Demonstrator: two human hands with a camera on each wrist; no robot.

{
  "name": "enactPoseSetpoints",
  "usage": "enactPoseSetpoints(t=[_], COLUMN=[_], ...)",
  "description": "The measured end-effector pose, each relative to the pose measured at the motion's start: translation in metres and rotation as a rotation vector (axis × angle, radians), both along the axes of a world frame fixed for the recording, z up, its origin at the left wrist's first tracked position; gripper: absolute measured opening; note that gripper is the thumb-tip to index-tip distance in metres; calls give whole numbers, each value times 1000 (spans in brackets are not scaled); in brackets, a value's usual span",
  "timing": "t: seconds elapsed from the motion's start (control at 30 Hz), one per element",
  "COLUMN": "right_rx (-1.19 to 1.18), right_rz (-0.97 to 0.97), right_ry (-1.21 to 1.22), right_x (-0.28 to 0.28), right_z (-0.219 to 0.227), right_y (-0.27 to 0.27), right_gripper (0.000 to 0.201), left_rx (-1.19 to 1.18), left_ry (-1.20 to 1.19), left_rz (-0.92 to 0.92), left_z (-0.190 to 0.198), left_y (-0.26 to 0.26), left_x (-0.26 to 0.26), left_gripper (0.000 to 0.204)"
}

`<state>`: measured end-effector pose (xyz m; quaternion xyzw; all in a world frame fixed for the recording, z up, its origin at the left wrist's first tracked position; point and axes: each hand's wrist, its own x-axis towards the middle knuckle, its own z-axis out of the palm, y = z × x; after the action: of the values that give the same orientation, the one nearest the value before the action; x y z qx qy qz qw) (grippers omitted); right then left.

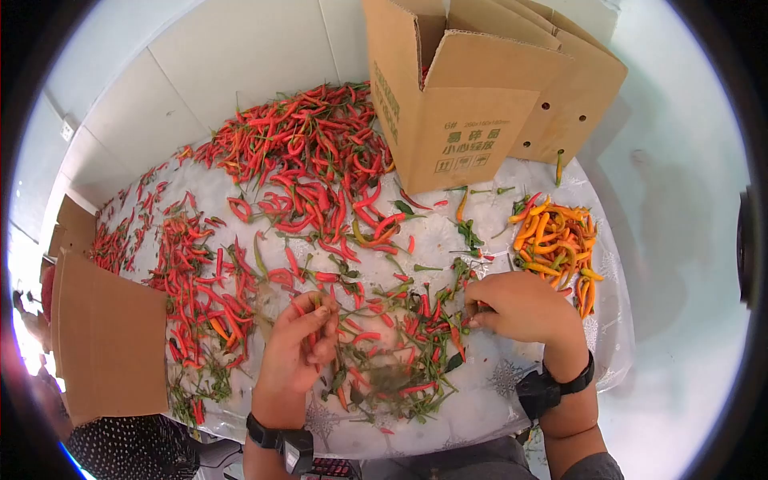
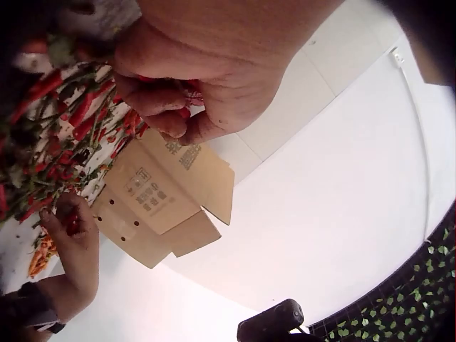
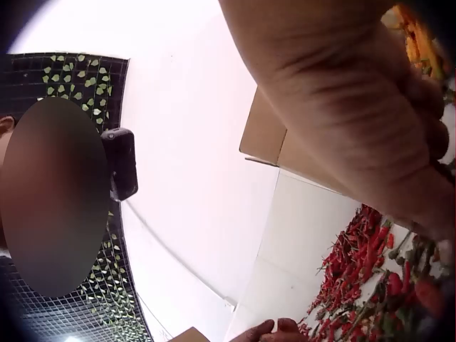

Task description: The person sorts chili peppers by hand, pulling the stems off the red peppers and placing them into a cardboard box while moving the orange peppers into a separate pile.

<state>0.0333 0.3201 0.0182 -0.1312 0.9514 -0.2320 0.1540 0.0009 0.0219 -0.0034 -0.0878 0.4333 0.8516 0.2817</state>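
Note:
My left hand is over the near middle of the table, fingers curled and thumb against the index finger. A red chili pepper shows between those fingers in the left wrist view. To the right, my right hand bends down at the wrist beside the orange peppers, with curled fingers; the left wrist view shows a bit of red chili held in it. Between both hands lies a loose spread of red chilies mixed with green stems and leaves. In the right wrist view, the fingertips are mostly hidden.
A big heap of red chilies lies at the back, against a cardboard box with open flaps. Orange chilies are piled at the right edge. Another cardboard box stands at the left, near more scattered red chilies.

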Motion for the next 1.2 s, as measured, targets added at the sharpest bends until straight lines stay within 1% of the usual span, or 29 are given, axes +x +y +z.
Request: enactPoseSetpoints(t=[0.13,0.23,0.33,0.43,0.47,0.57,0.67,0.77,0.8,0.9,1.0,1.1,1.2], right_rx=[50,55,-209,-500,-666,-874,-784,-299,-194,-13,-69,-368,-861], right_rz=[50,51,70,-152,-159,-336,-185,-78,-103,-47,61,-8,-207], right_ry=[86,83,136,-66,-128,-378,-210,-85,-42,-36,21,-120,-386], right_x=[-2,-2,-7,-13,-17,-18,-21,-16,-13,-9,-11,-16,-19], right_z=[-8,-5,-14,4,-4,13,-11,1,3,1,-11,-9,-5], right_y=[-7,-11,-3,3,9,5,-1,-13,-19,-27,-26,-22,-25], right_gripper=[18,19,17,15,15,15,20,28,32,32,29,25,21], left_rx=[2,7,12,9,2,-14,-7,8,11,-5,-10,0,3], left_ry=[4,7,9,-6,-7,-5,-16,-35,-41,-46,-46,-62,-72], left_rz=[-3,-8,2,8,4,-16,-12,16,17,-10,-22,-31,-76], left_z=[1,0,0,0,0,1,2,4,3,-3,-3,-1,0], left_y=[-1,-1,-1,-2,-2,-2,-2,-1,-1,-4,-4,-1,1], left_x=[0,0,-1,-2,-2,-3,-2,-2,-3,-5,-4,-4,-1], left_gripper=[9,9,8,9,9,10,9,8,8,9,9,10,11])
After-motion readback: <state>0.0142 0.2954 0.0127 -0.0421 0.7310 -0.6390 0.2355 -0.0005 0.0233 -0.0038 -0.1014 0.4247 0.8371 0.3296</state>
